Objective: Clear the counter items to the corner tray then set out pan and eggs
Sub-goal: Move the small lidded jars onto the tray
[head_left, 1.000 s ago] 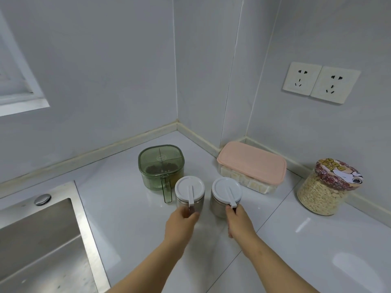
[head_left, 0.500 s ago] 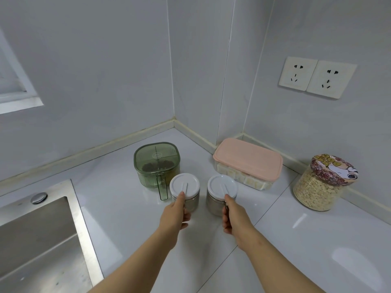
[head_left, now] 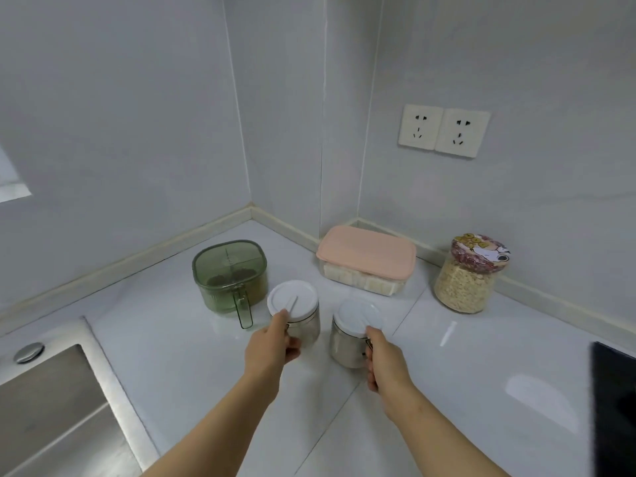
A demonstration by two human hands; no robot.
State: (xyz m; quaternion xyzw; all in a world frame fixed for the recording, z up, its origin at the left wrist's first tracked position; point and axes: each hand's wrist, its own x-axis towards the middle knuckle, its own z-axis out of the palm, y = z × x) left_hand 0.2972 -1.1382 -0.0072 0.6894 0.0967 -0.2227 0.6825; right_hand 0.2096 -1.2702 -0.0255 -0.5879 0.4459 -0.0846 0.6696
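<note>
Two small steel canisters with white lids stand side by side on the white counter [head_left: 179,339]. My left hand [head_left: 270,346] grips the left canister [head_left: 297,315] at its near side. My right hand [head_left: 383,359] grips the handle side of the right canister [head_left: 351,330]. Behind them sit a green lidded container with a handle [head_left: 230,275], a clear box with a pink lid [head_left: 366,258] and a glass jar of oats [head_left: 468,273]. No tray, pan or eggs are in view.
A steel sink [head_left: 44,407] fills the lower left. A black cooktop edge [head_left: 616,407] shows at the right. Two wall sockets [head_left: 444,130] sit above the oat jar. Walls meet in a corner behind the containers.
Both hands have closed round the canisters. The right canister has shifted slightly toward me and to the right.
</note>
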